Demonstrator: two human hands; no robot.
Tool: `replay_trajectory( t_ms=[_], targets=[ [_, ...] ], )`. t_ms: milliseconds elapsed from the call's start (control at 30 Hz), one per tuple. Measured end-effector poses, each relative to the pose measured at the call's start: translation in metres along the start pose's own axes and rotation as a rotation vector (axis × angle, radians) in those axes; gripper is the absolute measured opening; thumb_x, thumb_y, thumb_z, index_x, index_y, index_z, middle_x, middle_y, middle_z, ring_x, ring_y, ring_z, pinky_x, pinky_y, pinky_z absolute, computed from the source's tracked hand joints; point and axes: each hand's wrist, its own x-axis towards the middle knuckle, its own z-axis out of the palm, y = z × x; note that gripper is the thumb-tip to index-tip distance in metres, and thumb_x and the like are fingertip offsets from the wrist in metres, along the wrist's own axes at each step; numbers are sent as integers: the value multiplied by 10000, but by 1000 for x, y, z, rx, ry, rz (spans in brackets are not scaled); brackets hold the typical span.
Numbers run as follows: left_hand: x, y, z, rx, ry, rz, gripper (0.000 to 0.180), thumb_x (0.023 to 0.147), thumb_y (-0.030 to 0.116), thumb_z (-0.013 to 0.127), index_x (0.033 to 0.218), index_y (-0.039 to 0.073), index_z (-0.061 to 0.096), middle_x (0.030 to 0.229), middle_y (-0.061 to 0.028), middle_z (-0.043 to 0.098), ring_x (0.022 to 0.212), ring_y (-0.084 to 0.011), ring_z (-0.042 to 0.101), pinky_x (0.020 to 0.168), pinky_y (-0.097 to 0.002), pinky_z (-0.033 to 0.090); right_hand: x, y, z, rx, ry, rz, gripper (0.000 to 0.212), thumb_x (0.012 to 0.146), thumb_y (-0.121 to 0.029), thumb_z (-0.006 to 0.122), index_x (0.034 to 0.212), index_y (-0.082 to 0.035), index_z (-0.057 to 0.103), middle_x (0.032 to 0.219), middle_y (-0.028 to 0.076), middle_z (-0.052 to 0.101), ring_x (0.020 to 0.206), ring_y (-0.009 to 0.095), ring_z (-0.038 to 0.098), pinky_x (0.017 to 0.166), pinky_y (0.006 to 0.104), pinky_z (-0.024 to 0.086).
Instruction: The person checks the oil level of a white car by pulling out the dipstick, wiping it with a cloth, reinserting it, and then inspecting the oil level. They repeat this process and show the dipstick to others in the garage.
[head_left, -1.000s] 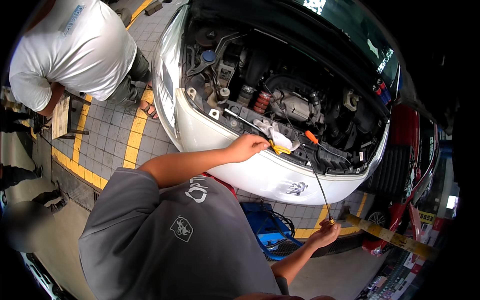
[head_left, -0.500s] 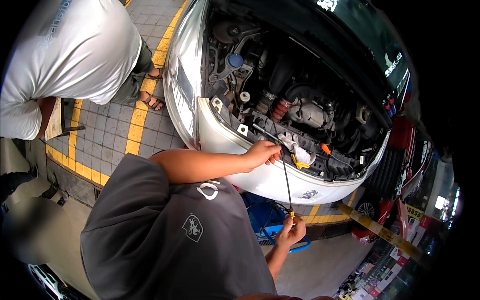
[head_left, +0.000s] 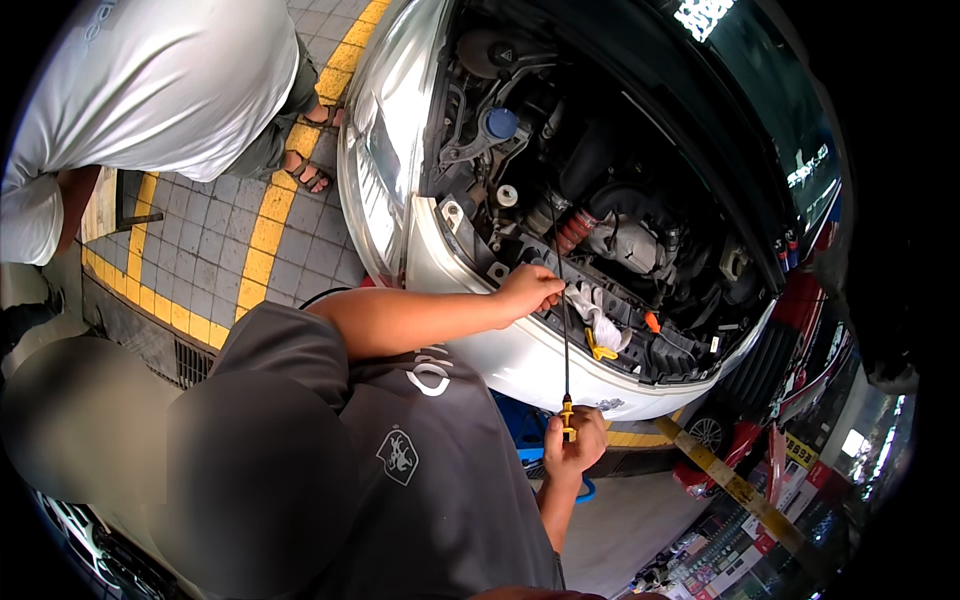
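Note:
My right hand (head_left: pixel 575 442) is closed round the yellow handle (head_left: pixel 568 415) of an oil dipstick, in front of the car's bumper. The dipstick's thin dark rod (head_left: pixel 567 350) runs from there up over the front edge of the engine bay. Farther up, my left hand (head_left: pixel 532 292) pinches the rod between thumb and fingertips. The rod's far end shows faintly against the dark engine parts. Just right of my left hand, a whitish work glove (head_left: pixel 605 330) with a yellow part lies on the front panel.
The white car's bonnet is up over the engine bay (head_left: pixel 620 240), with a blue cap (head_left: pixel 500 124) and a red ribbed hose (head_left: pixel 574 230). An orange piece (head_left: pixel 652 321) sits by the front panel. A person in a white shirt (head_left: pixel 190 80) is at upper left; a yellow-black bar (head_left: pixel 735 480) stands at right.
My right hand has moved slightly left and up with the handle, and the rod now runs more nearly straight up the picture. My left hand still pinches it. The whole view has shifted a little.

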Motion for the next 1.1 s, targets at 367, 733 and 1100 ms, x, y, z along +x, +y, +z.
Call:
replay_trajectory(
  t_ms=[367, 733, 1100],
  targets=[
    [2, 11, -12, -34, -4, 30, 217, 943, 221, 584, 858, 30, 643, 719, 1, 607, 630, -73, 555, 573, -225, 448, 19, -11, 12, 53, -82, -63, 386, 774, -254, 772, 687, -15, 482, 662, 130, 562, 596, 299, 540, 561, 355, 415],
    [15, 28, -38, -75, 46, 131, 317, 977, 299, 531, 832, 35, 629, 692, 4, 585, 587, -72, 532, 539, -217, 433, 95, -40, 37, -22, -159, -320, 364, 742, -272, 804, 706, -38, 527, 655, 81, 566, 591, 260, 546, 547, 346, 408],
    [-126, 157, -87, 241, 325, 1022, 238, 999, 224, 495, 1078, 18, 583, 753, 27, 515, 647, -37, 438, 556, -222, 365, 230, -94, 83, -246, -87, -425, 327, 778, -317, 731, 658, -91, 528, 598, 53, 530, 587, 231, 563, 533, 350, 436]
  ],
)
